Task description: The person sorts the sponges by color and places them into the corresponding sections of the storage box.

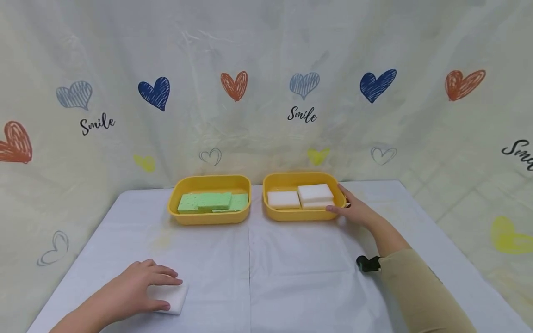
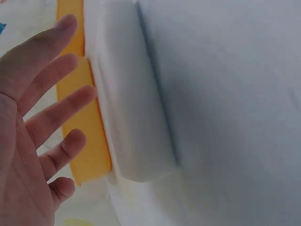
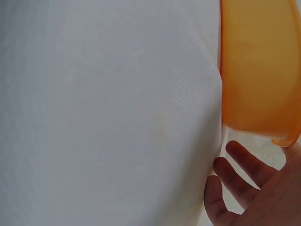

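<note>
At the front left of the table lies a white sponge (image 1: 179, 298), a flat block. My left hand (image 1: 143, 289) is over it with thumb and fingers spread; in the left wrist view a gap separates the fingers from the sponge (image 2: 136, 94). My right hand (image 1: 354, 210) holds the right end of the right yellow tray (image 1: 300, 215), thumb at the front rim and a finger round the far corner. In the right wrist view the other fingers (image 3: 240, 183) spread below the tray's end. White sponges (image 1: 283, 200) sit inside, two of them stacked at the right.
Left of that tray stands another yellow tray (image 1: 210, 218) with several green sponges (image 1: 214, 201). A small black object (image 1: 367, 264) is by the right sleeve. A white cloth (image 1: 283, 268) covers the table, and a curtain with printed hearts (image 1: 266, 37) hangs behind.
</note>
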The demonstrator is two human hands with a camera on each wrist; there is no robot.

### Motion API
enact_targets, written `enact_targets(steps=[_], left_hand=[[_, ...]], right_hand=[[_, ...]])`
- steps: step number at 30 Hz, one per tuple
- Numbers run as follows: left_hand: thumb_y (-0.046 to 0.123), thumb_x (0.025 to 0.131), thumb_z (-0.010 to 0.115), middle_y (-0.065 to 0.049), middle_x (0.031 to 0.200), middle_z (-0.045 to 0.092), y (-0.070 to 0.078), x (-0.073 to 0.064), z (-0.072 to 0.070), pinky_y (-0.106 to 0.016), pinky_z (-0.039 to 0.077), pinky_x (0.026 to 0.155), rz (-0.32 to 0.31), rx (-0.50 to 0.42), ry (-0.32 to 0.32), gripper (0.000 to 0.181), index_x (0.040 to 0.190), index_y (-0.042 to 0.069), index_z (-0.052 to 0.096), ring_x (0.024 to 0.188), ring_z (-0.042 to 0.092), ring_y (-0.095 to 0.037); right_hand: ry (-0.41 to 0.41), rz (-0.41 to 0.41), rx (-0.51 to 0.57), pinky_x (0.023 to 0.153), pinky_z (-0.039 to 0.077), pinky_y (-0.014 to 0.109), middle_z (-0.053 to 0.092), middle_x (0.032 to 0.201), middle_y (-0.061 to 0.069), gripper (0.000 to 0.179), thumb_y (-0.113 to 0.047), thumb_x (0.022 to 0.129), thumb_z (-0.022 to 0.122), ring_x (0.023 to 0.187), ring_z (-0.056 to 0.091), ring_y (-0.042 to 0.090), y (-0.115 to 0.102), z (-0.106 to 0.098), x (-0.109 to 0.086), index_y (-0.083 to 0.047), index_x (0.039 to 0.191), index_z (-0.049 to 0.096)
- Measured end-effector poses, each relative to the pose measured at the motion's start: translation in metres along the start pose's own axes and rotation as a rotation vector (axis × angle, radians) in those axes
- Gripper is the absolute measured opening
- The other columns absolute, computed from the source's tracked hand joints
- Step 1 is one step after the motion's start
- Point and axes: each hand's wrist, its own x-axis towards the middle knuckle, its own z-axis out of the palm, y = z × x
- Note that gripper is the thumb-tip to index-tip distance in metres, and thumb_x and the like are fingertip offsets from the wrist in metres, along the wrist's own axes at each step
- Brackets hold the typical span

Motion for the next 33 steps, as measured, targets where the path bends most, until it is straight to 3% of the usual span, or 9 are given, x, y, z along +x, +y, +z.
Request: enact_targets(steps=[8,14,20,27,33], left_hand=[[0.061,0.074,0.077,0.015,0.116,0.066,-0.006,-0.010,0.009,-0.034,0.043,0.075,-0.008,0.048,0.002,0.049,0.117,0.038,0.072,0.097,0.053,-0.009],[0.057,0.073,0.080,0.012,0.118,0.067,-0.010,-0.016,0.016,-0.033,0.043,0.074,0.006,0.067,0.018,0.052,0.121,0.038,0.071,0.097,0.053,-0.009],[0.047,0.072,0.084,0.012,0.116,0.067,-0.014,-0.019,0.021,-0.033,0.043,0.074,0.054,0.099,0.074,0.052,0.122,0.037,0.070,0.096,0.055,-0.010],[0.052,0.075,0.080,0.016,0.115,0.066,-0.013,-0.018,0.019,-0.033,0.044,0.076,0.018,0.071,0.047,0.051,0.123,0.040,0.069,0.097,0.053,-0.008],[0.059,0.075,0.078,0.019,0.110,0.064,-0.009,-0.013,0.015,-0.032,0.043,0.075,0.024,0.132,0.112,0.049,0.121,0.041,0.070,0.095,0.053,-0.007]], right_hand=[[0.007,0.009,0.006,0.109,0.023,0.070,0.026,0.152,0.029,0.122,-0.076,0.076,0.064,0.131,0.033,0.046,0.000,-0.001,-0.003,-0.026,0.159,-0.010],[0.003,0.023,0.014,0.109,0.022,0.071,0.023,0.155,0.029,0.123,-0.078,0.075,0.064,0.133,0.031,0.047,-0.003,0.002,-0.004,-0.028,0.159,-0.011],[0.004,0.021,0.007,0.109,0.024,0.070,0.024,0.154,0.029,0.123,-0.078,0.075,0.063,0.131,0.033,0.047,-0.006,0.002,-0.006,-0.027,0.159,-0.010],[0.007,0.021,0.003,0.108,0.026,0.070,0.027,0.152,0.028,0.118,-0.074,0.079,0.064,0.129,0.035,0.046,-0.005,0.002,-0.005,-0.027,0.159,-0.010],[0.009,0.022,0.008,0.109,0.023,0.071,0.025,0.154,0.028,0.116,-0.071,0.081,0.065,0.132,0.033,0.047,-0.005,0.001,-0.005,-0.028,0.159,-0.009]])
